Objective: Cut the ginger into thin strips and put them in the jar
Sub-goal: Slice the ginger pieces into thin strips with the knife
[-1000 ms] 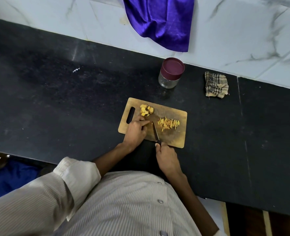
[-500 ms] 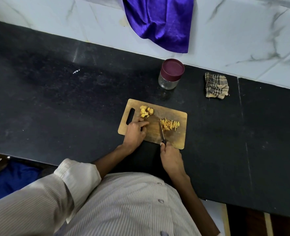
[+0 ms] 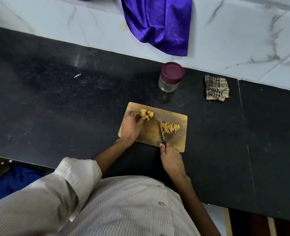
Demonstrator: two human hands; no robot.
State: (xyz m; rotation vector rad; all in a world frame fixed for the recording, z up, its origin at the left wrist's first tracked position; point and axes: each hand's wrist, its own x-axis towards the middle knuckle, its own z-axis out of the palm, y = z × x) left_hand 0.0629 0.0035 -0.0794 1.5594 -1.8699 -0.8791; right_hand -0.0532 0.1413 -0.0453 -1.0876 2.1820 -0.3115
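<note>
Small yellow ginger chunks [image 3: 146,114] at 11 o'clock on the wooden cutting board [image 3: 151,133], cut strips [image 3: 170,127] at 2. Left hand [image 3: 132,126] fingertips pinching a chunk; right hand [image 3: 171,160] curled round the black-handled knife [image 3: 162,136]. Likely light, firm, slippery; best pinched by the flat sides.

Yellow ginger chunks [image 3: 147,114] heaped at cutting board's [image 3: 181,142] far left. Thin strips [image 3: 170,127] piled right. Lidded glass jar [image 3: 170,77] upright beyond board.
</note>
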